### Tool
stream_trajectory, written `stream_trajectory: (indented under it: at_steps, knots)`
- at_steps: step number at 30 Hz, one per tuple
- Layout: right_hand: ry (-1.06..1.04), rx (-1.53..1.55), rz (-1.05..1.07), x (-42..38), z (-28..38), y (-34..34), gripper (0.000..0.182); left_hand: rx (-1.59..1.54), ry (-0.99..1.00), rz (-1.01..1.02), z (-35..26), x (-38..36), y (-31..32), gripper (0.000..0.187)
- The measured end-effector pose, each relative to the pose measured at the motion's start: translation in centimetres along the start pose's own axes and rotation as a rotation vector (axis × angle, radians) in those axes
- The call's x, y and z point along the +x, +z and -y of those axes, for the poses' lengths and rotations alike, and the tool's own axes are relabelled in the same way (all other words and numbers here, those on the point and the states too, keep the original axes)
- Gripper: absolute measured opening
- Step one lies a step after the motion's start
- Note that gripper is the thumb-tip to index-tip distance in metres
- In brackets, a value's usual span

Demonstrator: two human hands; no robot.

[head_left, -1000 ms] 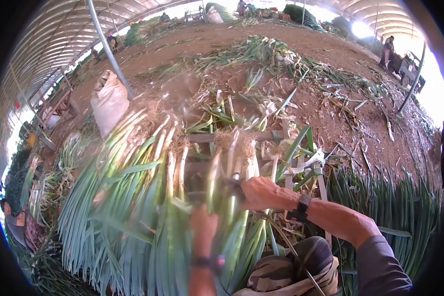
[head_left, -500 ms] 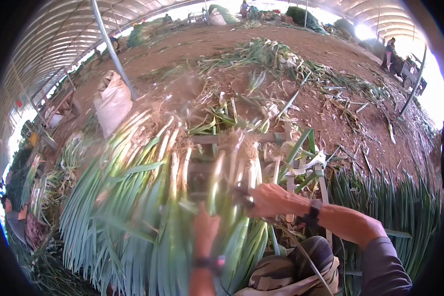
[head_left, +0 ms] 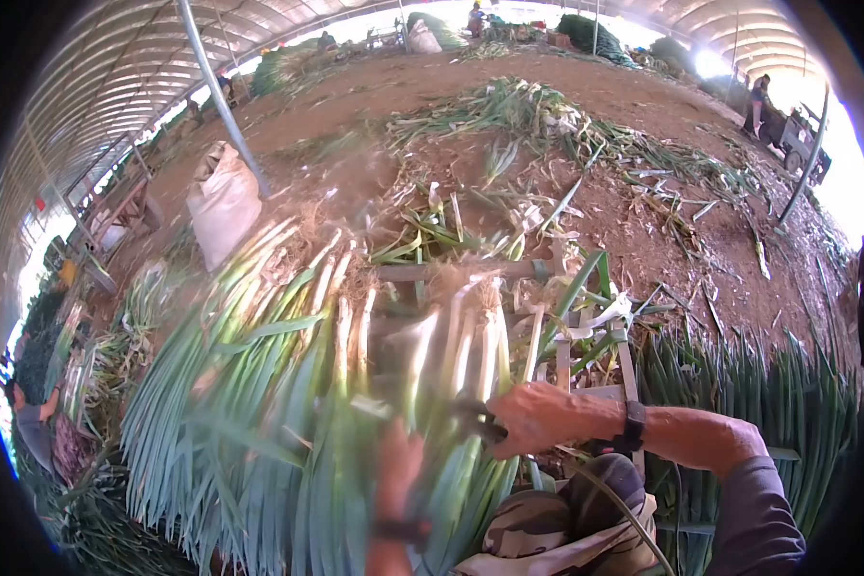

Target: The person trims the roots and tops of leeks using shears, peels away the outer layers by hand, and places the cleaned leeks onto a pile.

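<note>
Long green onions (head_left: pixel 288 422) lie side by side before me, white stalks and roots pointing away, green leaves toward me. My left hand (head_left: pixel 399 470) is blurred by motion over the middle of the row. Its fingers look closed around a green onion stalk (head_left: pixel 418 360), which is smeared too; the exact grip is hard to make out. My right hand (head_left: pixel 538 419) is wrapped around a dark air blow gun (head_left: pixel 474 419), its nozzle end pointing left over the stalks. A thin hose (head_left: pixel 643 533) runs down past my knee.
A wooden slatted frame (head_left: pixel 509 270) supports the stalks. A pale sack (head_left: pixel 223 202) stands beside a metal post (head_left: pixel 223 96). More green leaves (head_left: pixel 758 422) lie at right; trimmings (head_left: pixel 528 106) litter the soil. A co-worker's arm (head_left: pixel 43 411) shows at far left, another person (head_left: pixel 757 104) stands far right.
My right hand and the blow gun have shifted slightly down and right, and the hose has moved. My left hand is slightly lower, still over the same stalks. The view has tilted a little.
</note>
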State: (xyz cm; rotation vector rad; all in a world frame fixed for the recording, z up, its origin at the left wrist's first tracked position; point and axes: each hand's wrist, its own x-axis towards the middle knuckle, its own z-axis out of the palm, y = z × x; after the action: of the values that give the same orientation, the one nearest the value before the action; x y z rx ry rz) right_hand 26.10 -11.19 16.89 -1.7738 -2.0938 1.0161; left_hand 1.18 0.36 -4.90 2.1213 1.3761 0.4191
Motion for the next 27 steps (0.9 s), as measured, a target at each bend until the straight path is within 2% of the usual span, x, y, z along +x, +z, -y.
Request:
stream_trajectory:
  at_steps: [2, 5, 10, 11, 15, 17, 18, 22, 25, 26, 27]
  knots:
    - [0.016, 0.010, 0.037, -0.2, 1.1, 0.1, 0.046, -0.041, -0.011, -0.032, -0.3, -0.3, -0.1, 0.045]
    - [0.015, -0.101, -0.028, -0.5, 1.3, 0.4, 0.046, -0.061, -0.031, -0.054, -1.6, -0.7, -0.8, 0.044]
    - [-0.074, -0.163, -0.203, 0.4, -1.6, 0.9, 0.046, -0.094, -0.128, 0.081, 0.0, 0.6, -0.5, 0.052]
    - [-0.020, -0.175, -0.167, 0.4, -1.8, 0.7, 0.046, -0.099, -0.136, 0.107, -0.1, 0.8, -0.5, 0.054]
    - [0.121, -0.180, -0.118, 0.3, -2.0, -1.1, 0.046, -0.062, -0.010, -0.055, -0.7, 1.3, -0.2, 0.057]
    - [0.070, -0.155, -0.198, -0.2, -3.2, -1.1, 0.046, 0.025, 0.014, -0.099, -1.4, 2.0, 0.2, 0.059]
    - [0.146, -0.233, -0.109, -0.5, -3.5, -1.6, 0.047, 0.058, -0.039, -0.063, -2.1, 2.0, 0.0, 0.058]
    - [0.178, -0.161, -0.206, -3.9, -5.4, -1.3, 0.059, 0.247, 0.167, -0.258, -4.0, 1.4, 0.2, 0.051]
    - [0.245, -0.193, -0.176, -7.6, -5.8, -1.6, 0.062, 0.221, 0.125, -0.142, -8.9, 0.6, -1.8, 0.048]
    - [0.084, -0.293, -0.322, -8.8, -6.7, -0.8, 0.065, 0.257, 0.133, -0.127, -9.7, 0.6, -1.6, 0.046]
    - [0.127, -0.308, -0.312, -10.1, -7.4, -0.5, 0.065, 0.231, 0.196, -0.143, -10.1, 0.4, -1.1, 0.045]
